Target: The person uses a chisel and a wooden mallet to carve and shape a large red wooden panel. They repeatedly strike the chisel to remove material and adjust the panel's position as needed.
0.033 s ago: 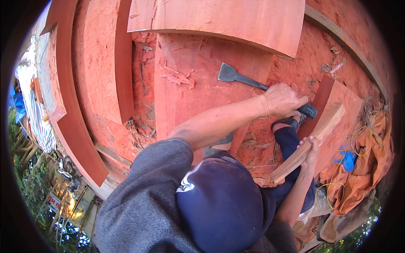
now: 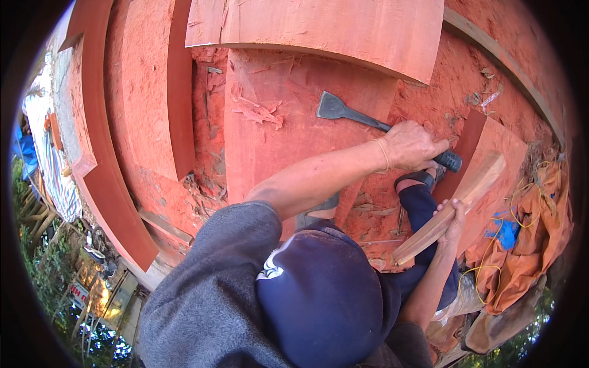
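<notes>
My left hand (image 2: 412, 146) is closed around the handle of a chisel (image 2: 350, 113). Its broad, flared dark blade points left over a reddish wooden board (image 2: 307, 153), and the black butt end sticks out to the right of my fist. Whether the blade touches the board, I cannot tell. In my right hand (image 2: 452, 222) is a thick wooden bar (image 2: 429, 232), gripped near its middle and slanting from lower left to upper right. Its upper end is a little right of the chisel's butt, apart from it. Torn shavings (image 2: 261, 111) lie on the board left of the blade.
A large curved wooden block (image 2: 325, 30) rests across the board's far end. Long cut timbers (image 2: 116, 202) stand at left. Near my sandalled foot (image 2: 423, 178) is another wooden block (image 2: 491, 153). An orange tarp (image 2: 527, 227) with yellow cord lies at right on shaving-strewn ground.
The upper end of the wooden bar has tipped slightly right. My left hand and the chisel stay in place.
</notes>
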`<state>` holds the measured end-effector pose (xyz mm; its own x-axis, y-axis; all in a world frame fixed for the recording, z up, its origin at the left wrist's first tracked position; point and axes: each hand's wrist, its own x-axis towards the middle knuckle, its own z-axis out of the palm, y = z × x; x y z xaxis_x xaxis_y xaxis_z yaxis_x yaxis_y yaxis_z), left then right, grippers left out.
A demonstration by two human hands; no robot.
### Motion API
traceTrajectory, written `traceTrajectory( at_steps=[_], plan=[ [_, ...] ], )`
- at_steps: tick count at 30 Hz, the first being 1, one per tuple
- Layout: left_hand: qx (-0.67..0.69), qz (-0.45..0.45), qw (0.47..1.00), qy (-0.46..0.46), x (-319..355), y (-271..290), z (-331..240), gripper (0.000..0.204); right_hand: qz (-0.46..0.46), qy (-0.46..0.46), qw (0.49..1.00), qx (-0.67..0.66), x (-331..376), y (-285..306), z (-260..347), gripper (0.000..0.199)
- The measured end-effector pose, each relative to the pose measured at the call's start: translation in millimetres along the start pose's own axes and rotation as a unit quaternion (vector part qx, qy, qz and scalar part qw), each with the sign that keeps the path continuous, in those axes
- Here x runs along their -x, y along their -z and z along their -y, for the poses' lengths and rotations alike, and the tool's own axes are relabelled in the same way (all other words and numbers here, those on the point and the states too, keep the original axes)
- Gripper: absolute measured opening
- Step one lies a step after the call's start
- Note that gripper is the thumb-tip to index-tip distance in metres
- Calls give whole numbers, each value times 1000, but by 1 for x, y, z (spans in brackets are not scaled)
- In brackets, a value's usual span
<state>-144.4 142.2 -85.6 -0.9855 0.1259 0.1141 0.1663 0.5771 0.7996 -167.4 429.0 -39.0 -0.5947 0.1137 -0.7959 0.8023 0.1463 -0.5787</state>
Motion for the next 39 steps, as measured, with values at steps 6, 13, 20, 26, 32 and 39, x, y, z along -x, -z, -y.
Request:
traceTrajectory(
  at_steps=[6,13,20,26,32,39],
  plan=[
    [-16,-8,999,29,-7,8,2,45,-7,51,998,-34,18,-11,8,30],
    [-27,22,998,60,-11,7,9,39,56,49,981,182,38,-30,6,21],
    [-17,7,999,50,-9,4,15,42,58,52,956,284,32,-33,10,23],
    [-40,41,997,58,-9,6,20,43,25,29,995,90,37,-31,15,23],
    [-37,40,998,22,12,35,22,49,50,23,939,341,47,-31,11,31],
    [3,-39,998,-41,21,17,-8,54,8,39,996,85,48,-16,15,25]
  ],
)
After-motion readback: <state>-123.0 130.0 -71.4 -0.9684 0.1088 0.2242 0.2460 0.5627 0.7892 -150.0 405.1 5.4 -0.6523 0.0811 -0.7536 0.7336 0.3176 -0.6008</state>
